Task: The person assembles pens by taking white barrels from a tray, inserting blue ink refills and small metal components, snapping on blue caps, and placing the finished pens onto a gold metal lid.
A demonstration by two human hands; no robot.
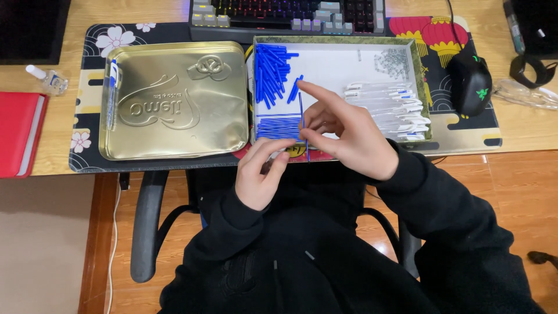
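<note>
My right hand [349,136] pinches a thin blue pen refill [302,119] upright over the front edge of a shallow white box [337,67], index finger stretched out. My left hand [261,171] sits just below it, fingers curled around a small part that I cannot make out. Inside the box lie a heap of blue caps [272,70], a row of blue refills [278,128], a stack of clear white pen barrels [389,107] and a cluster of small springs [394,61].
A gold tin lid [174,99] with one finished pen [113,93] lies left on a patterned desk mat [87,151]. Keyboard [290,14] at the back, black mouse [469,84] right, red notebook [20,134] and small bottle [49,78] far left.
</note>
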